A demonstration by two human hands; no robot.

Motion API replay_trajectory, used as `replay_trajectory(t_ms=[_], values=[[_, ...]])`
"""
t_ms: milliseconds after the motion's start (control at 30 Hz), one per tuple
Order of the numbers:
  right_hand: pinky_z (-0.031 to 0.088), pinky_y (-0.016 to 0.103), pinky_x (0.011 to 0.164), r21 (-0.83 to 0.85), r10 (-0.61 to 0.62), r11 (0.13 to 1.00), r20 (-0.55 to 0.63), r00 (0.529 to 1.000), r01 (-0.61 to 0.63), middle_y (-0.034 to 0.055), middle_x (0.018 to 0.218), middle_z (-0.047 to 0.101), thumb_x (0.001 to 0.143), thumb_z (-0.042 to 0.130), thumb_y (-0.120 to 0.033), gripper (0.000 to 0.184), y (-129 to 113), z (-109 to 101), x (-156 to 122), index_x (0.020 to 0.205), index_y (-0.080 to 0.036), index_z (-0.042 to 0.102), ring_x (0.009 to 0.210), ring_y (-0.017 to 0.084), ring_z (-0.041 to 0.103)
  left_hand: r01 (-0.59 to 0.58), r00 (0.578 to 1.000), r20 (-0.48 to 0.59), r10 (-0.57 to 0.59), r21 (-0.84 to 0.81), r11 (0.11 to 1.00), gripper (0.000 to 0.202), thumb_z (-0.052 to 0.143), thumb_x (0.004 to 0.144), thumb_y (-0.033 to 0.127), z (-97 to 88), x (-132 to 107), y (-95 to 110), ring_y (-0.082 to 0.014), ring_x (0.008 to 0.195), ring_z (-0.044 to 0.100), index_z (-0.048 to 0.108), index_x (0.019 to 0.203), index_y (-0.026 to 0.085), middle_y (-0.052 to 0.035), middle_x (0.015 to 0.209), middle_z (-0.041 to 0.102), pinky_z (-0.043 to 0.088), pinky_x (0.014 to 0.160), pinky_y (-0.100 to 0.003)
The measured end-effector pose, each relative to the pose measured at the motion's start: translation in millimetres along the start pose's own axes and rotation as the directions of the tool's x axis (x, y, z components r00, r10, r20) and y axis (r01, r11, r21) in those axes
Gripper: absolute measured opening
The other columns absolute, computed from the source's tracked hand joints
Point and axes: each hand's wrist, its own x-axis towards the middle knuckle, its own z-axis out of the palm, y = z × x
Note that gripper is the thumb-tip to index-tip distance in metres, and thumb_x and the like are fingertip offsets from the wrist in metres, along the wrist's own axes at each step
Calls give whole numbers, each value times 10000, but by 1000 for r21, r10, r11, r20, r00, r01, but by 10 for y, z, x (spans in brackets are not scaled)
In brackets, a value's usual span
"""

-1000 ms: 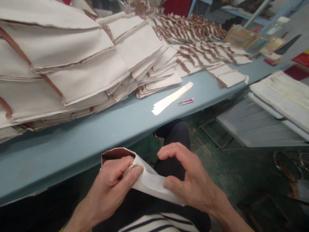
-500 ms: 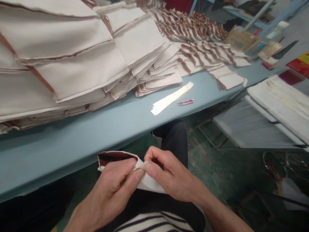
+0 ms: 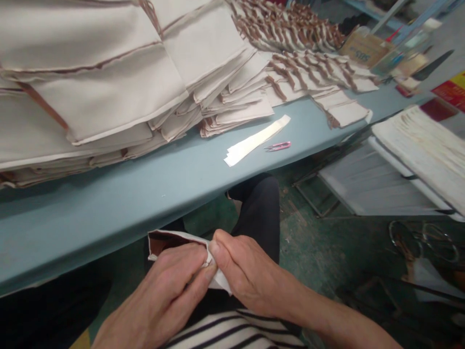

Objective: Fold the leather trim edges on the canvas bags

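Note:
Over my lap, both hands grip a white fabric pouch [image 3: 183,236] with a brown lining, its open mouth showing at the left. My left hand [image 3: 178,271] is closed on the pouch's edge, some fingers tucked inside the opening. Right beside it, my right hand [image 3: 240,264] pinches the same edge between thumb and curled fingers. The knuckles of the two hands nearly touch. Part of the pouch hangs below the hands, and much of it is hidden behind them.
On the blue-green table [image 3: 145,194] lie pink thread snips [image 3: 279,146] and white strips [image 3: 254,140]. Large stacks of white fabric pieces [image 3: 119,92] fill its far side. At right stands a rack with piled cloth [image 3: 425,150]; a cardboard box [image 3: 365,48] sits at the back.
My right hand has turned and closed more tightly over the pouch's edge, and the cloth below has bunched up. The view has shifted slightly.

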Motion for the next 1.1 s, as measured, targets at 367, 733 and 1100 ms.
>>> replay_trajectory(t_ms=[367,733,1100], values=[[365,294,666,564,157,793,178,972,-231,-32,741,416,1134,291,-620,553,23,-13,130,761,-229,408,700,142,402,-173,984,28,176,-92,981,345,501,1103,193,-48,165,169,-92,635,569,540,761,221,72,686,604,462,659,-182],[536,383,1039,427,-248,816,-351,903,390,77,1171,765,1122,526,-434,229,-94,-466,305,1120,-236,640,1143,221,708,-29,988,142,60,-215,976,364,502,1093,283,-370,406,254,-118,658,603,646,767,208,27,754,680,475,613,-204],[311,264,604,-81,-143,980,355,924,183,-30,729,608,923,777,-550,410,-130,-709,564,818,-189,614,654,127,508,23,992,129,-14,-63,998,292,544,1088,311,-439,248,285,-93,588,519,670,834,241,75,714,632,373,492,-186]])
